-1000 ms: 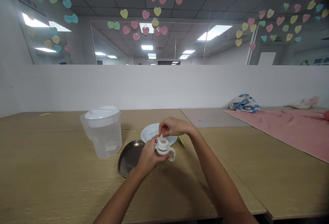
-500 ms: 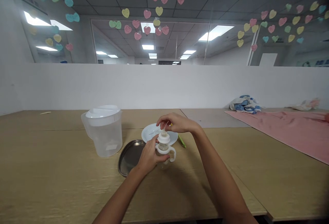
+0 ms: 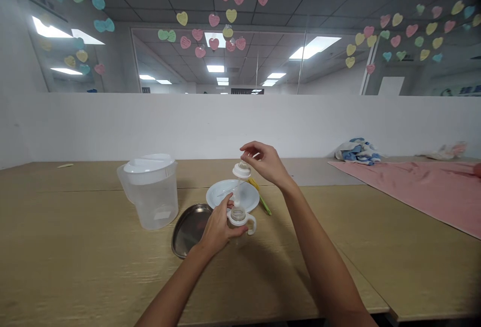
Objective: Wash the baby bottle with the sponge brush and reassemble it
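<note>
While right hand (image 3: 265, 161) holds cap (image 3: 241, 170) above bottle (image 3: 238, 214), fingers pinched on it; left hand (image 3: 217, 223) gripping bottle, fingers wrapped; tube (image 3: 236, 198) not yet clear of neck.

Ceiling panels (image 3: 314, 47) at twelve o'clock give bright light; soft shadows (image 3: 263, 277) lie at six o'clock, and the picture edges look curved.

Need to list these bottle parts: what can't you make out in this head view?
Head view:
- Baby bottle's body: the left hand covers one side, and the clear lower part fades against the table.
- Piece below the cap in the right hand: too thin and blurred to identify.
- Green-yellow handle: too small, and partly behind the white plate, to tell what tool it is.
</note>
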A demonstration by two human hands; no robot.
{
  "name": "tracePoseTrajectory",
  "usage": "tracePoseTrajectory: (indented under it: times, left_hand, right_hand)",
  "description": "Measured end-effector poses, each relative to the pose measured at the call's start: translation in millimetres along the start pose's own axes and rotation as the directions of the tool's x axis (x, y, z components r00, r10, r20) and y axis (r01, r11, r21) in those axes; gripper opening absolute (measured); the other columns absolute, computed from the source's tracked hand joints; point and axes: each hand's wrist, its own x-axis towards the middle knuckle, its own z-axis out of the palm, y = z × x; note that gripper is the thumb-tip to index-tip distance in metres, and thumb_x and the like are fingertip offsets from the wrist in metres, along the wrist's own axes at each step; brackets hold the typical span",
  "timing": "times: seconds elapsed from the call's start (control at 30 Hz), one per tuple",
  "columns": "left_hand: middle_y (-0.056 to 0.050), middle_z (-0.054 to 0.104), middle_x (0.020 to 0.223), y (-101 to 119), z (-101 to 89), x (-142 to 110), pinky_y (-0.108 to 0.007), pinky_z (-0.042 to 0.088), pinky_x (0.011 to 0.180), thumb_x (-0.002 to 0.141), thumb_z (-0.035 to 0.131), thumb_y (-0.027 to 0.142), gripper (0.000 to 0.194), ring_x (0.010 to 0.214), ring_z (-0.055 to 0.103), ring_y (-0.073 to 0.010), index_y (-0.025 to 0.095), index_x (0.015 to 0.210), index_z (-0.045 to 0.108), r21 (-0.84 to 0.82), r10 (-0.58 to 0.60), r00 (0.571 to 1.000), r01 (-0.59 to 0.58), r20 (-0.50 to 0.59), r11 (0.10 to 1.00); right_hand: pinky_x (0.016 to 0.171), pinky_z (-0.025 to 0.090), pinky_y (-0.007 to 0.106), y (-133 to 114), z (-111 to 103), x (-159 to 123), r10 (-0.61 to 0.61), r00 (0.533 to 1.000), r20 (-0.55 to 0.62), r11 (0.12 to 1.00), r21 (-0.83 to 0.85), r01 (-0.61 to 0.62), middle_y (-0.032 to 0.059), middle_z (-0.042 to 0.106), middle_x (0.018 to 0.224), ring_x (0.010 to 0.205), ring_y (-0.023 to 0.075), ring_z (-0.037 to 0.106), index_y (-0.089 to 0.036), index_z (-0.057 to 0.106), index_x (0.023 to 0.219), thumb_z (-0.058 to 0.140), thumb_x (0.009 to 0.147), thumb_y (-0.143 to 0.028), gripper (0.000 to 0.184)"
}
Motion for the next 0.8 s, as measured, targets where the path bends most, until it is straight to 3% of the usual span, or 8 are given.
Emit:
tracePoseTrajectory:
  times: [0.1,0.17,0.33,0.43,0.6,0.8]
  left_hand:
    - [-0.009,0.051,0.117,2,-0.4,1,-0.038,0.037,0.093,0.060,0.071,0.039,0.087,0.107,0.049,-0.0235,0.019,0.132,0.026,0.008,0.003,1.000,-0.003,0.003,1.000]
    - [-0.010,0.049,0.120,3,-0.7,1,-0.039,0.037,0.093,0.060,0.071,0.039,0.088,0.106,0.049,-0.0236,0.019,0.132,0.025,0.019,0.015,1.000,-0.015,0.006,1.000]
    - [-0.014,0.044,0.127,-1,-1.7,1,-0.045,0.036,0.094,0.054,0.074,0.049,0.095,0.111,0.047,-0.0286,0.019,0.131,0.028,0.047,0.033,0.999,-0.035,0.041,0.998]
    - [-0.015,0.043,0.130,-5,-2.9,1,-0.045,0.032,0.097,0.063,0.064,0.057,0.082,0.117,0.042,-0.0300,0.018,0.129,0.034,0.066,0.101,0.994,-0.103,0.032,0.992]
    - [-0.012,0.041,0.133,-9,-5.4,-1,-0.042,0.030,0.101,0.083,0.036,0.056,0.054,0.123,0.037,-0.0251,0.020,0.122,0.046,0.150,0.165,0.986,-0.161,-0.014,0.975]
    - [-0.010,0.046,0.132,-13,-3.9,-1,-0.042,0.029,0.102,0.087,0.032,0.050,0.049,0.123,0.038,-0.0233,0.019,0.120,0.049,0.191,0.122,0.992,-0.112,-0.040,0.975]
  right_hand:
    - [0.066,0.042,0.024,7,2,2,0.016,0.996,-0.086,0.998,-0.058,-0.021,0.0021,0.060,0.081,0.075,0.0129,0.054,-0.018,0.061,0.090,0.053,0.074,-0.026,0.020]
    - [0.066,0.041,0.023,14,5,3,0.038,0.996,-0.084,0.990,-0.129,-0.049,0.0015,0.061,0.080,0.071,0.0122,0.053,-0.019,0.060,0.090,0.053,0.074,-0.025,0.019]
    - [0.062,0.038,0.022,35,19,3,0.130,0.991,0.037,0.939,-0.324,-0.111,0.0010,0.062,0.078,0.067,0.0115,0.052,-0.019,0.061,0.086,0.053,0.074,-0.019,0.015]
    - [0.062,0.038,0.021,48,29,3,0.186,0.976,0.116,0.914,-0.386,-0.129,0.0016,0.063,0.077,0.068,0.0120,0.054,-0.017,0.061,0.085,0.053,0.073,-0.015,0.015]
    - [0.061,0.041,0.019,66,42,2,0.249,0.940,0.232,0.931,-0.325,-0.166,0.0028,0.064,0.075,0.066,0.0107,0.057,-0.015,0.062,0.083,0.053,0.072,-0.010,0.015]
    - [0.056,0.044,0.018,79,46,3,0.336,0.881,0.333,0.941,-0.164,-0.297,0.0018,0.062,0.065,0.052,0.0080,0.056,-0.012,0.060,0.085,0.052,0.074,-0.011,0.014]
